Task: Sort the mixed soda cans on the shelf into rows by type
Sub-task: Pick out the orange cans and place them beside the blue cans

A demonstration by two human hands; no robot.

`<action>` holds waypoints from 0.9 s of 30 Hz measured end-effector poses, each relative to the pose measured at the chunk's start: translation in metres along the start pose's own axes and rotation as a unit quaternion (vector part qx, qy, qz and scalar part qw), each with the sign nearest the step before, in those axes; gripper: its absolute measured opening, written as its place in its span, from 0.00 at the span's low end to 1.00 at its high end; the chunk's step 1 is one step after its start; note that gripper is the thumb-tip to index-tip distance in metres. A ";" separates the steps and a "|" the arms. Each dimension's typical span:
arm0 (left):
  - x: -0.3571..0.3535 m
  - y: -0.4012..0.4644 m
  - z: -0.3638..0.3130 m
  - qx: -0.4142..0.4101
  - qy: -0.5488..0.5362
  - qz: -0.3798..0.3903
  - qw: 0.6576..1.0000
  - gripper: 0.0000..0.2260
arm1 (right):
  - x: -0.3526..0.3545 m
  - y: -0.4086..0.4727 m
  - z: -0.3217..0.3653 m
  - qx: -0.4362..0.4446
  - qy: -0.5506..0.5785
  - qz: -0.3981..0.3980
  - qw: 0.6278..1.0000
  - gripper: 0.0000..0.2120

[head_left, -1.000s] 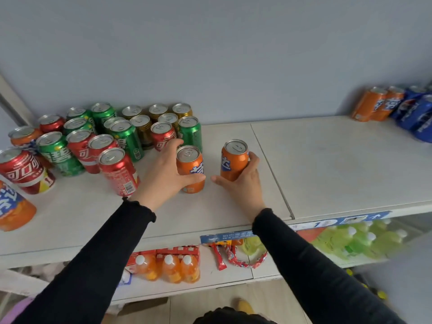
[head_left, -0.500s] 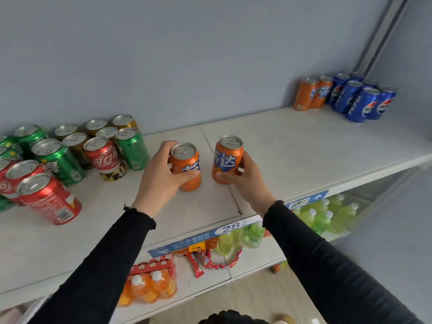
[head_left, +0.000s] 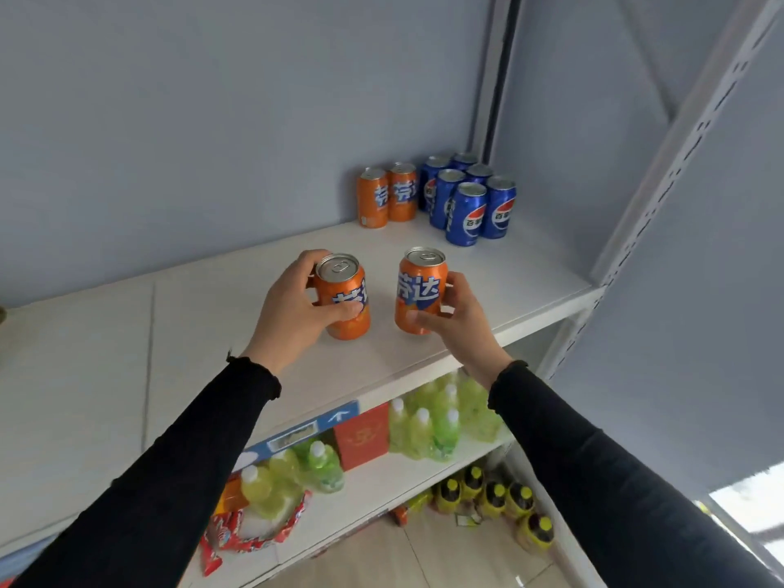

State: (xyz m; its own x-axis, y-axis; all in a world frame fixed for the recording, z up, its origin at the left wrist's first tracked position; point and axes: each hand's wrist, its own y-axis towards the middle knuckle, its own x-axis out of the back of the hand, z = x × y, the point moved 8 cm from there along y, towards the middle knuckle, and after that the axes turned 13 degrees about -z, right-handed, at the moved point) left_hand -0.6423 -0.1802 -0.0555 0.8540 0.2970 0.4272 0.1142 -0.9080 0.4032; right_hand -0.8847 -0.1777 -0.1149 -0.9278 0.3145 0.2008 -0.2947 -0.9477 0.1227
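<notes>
I hold one orange soda can in each hand above the white shelf (head_left: 500,265). My left hand (head_left: 292,316) wraps an orange can (head_left: 343,297) that tilts slightly. My right hand (head_left: 458,320) grips the other orange can (head_left: 420,286), held upright. At the shelf's back right corner stand two orange cans (head_left: 386,196) side by side against the wall. Right beside them is a cluster of several blue cans (head_left: 469,197). The mixed cans on the left are out of view.
A white slotted upright post (head_left: 662,171) closes the shelf's right end. On the lower shelf stand green drink bottles (head_left: 437,422), a red box (head_left: 362,435) and red snack packets (head_left: 250,536). Yellow-capped bottles (head_left: 496,498) sit near the floor.
Both hands have carried their orange cans to the right along the shelf, toward the orange and blue cans at the back corner. The mixed group on the left has left the view.
</notes>
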 end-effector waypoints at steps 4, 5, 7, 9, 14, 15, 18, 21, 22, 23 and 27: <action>-0.045 0.024 -0.014 0.010 0.016 -0.003 1.000 0.28 | 0.022 0.051 -0.012 0.018 -0.032 -0.003 0.999 0.29; -0.053 0.031 -0.016 0.011 0.023 -0.003 1.000 0.28 | 0.022 0.063 -0.013 0.023 -0.035 -0.005 0.999 0.30; -0.068 0.046 -0.018 0.013 0.037 0.004 0.999 0.28 | 0.019 0.083 -0.012 0.030 -0.029 -0.003 0.999 0.31; -0.080 0.062 -0.016 0.020 0.044 0.005 0.999 0.28 | 0.009 0.102 -0.010 0.039 -0.024 -0.003 0.999 0.32; -0.103 0.105 -0.001 0.026 0.033 -0.006 0.999 0.27 | -0.026 0.148 -0.012 0.062 -0.039 -0.007 0.997 0.35; -0.107 0.114 0.003 0.027 0.034 -0.009 0.999 0.27 | -0.031 0.156 -0.013 0.063 -0.037 -0.009 0.997 0.36; -0.119 0.136 0.017 0.037 0.031 -0.013 0.999 0.29 | -0.040 0.177 -0.015 0.069 -0.027 -0.027 0.997 0.35; -0.128 0.155 0.027 0.040 0.025 -0.014 0.999 0.29 | -0.051 0.195 -0.022 0.073 -0.005 -0.032 0.997 0.36; -0.130 0.161 0.029 0.038 0.023 -0.013 0.999 0.29 | -0.054 0.200 -0.024 0.070 -0.001 -0.036 0.997 0.36; -0.133 0.166 0.030 0.035 0.023 -0.013 0.999 0.29 | -0.057 0.204 -0.027 0.066 0.002 -0.041 0.997 0.37; -0.139 0.181 0.035 0.029 0.039 -0.019 0.999 0.31 | -0.064 0.213 -0.028 0.060 0.029 -0.057 0.996 0.37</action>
State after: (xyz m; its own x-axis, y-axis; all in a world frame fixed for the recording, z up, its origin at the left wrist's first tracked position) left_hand -0.7223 -0.3962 -0.0705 0.8067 0.3510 0.4754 0.1767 -0.9110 0.3727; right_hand -0.8944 -0.4015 -0.1291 -0.9025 0.4126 0.1238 -0.3725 -0.8918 0.2567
